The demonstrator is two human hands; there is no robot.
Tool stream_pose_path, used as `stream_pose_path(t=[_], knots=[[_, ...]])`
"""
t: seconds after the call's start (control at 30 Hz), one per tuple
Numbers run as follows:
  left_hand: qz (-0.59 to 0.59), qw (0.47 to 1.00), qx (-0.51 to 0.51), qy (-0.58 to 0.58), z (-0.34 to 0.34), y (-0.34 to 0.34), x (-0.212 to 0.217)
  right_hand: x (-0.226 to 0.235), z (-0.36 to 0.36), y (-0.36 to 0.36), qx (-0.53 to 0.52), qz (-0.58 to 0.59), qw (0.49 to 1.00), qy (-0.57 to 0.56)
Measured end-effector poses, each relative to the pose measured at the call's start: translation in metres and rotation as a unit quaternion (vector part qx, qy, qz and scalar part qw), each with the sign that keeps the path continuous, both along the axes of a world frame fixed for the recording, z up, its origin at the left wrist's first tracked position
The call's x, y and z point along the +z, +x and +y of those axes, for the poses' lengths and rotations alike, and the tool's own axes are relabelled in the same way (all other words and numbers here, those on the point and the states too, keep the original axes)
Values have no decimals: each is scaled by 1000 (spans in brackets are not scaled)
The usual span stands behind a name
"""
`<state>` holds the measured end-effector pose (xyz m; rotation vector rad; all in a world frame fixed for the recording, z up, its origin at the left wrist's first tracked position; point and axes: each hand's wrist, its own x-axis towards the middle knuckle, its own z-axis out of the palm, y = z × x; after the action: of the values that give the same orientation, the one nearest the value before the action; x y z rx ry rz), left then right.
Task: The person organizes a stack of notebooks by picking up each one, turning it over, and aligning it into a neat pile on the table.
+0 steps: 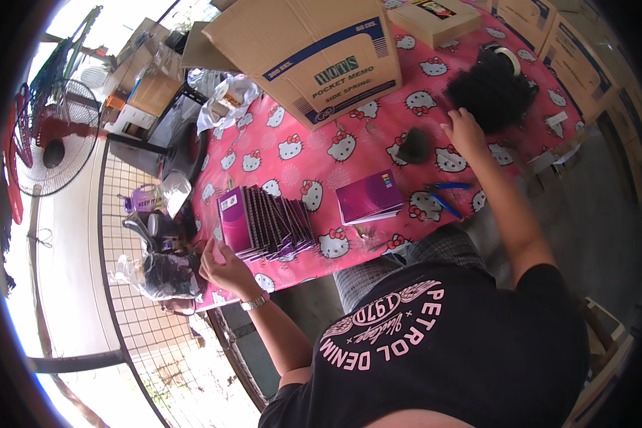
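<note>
My left hand [230, 272] is beside the near left corner of a fanned stack of purple memo notebooks [264, 221], fingers apart, with nothing visible in it. My right hand [468, 137] reaches out at the edge of a heap of thin black strands [491, 94]; its fingers are spread, and I cannot tell whether they touch the heap. Between the hands lie a few more purple notebooks [368, 195] in a small pile. Right of that pile are blue-handled pliers [446, 197]. A small dark lump [414, 146] sits farther back.
A large open cardboard box [321, 57] stands at the back of the pink patterned table [292, 171]. A flat carton [435, 21] lies behind it, a tape roll [508, 61] by the black heap. More boxes [578, 64] stand at right; a fan [57, 139] and bags [167, 274] are left.
</note>
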<state>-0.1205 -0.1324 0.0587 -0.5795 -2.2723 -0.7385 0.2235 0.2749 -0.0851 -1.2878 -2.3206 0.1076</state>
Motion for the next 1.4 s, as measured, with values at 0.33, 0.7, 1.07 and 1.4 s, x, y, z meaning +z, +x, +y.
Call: stream_pose_path(t=[0.33, 0.7, 1.07, 1.4], knots=[[-28, 820, -520, -237, 125, 137, -77, -4, 21, -10, -27, -22, 998, -45], [-52, 758, -592, -267, 132, 112, -43, 86, -101, -13, 316, 212, 876, -295], [-35, 830, -513, -218, 151, 121, -60, 79, -125, -39, 356, 250, 867, -244], [-17, 841, -502, -202, 151, 130, -64, 83, -126, -34, 338, 211, 817, -416]])
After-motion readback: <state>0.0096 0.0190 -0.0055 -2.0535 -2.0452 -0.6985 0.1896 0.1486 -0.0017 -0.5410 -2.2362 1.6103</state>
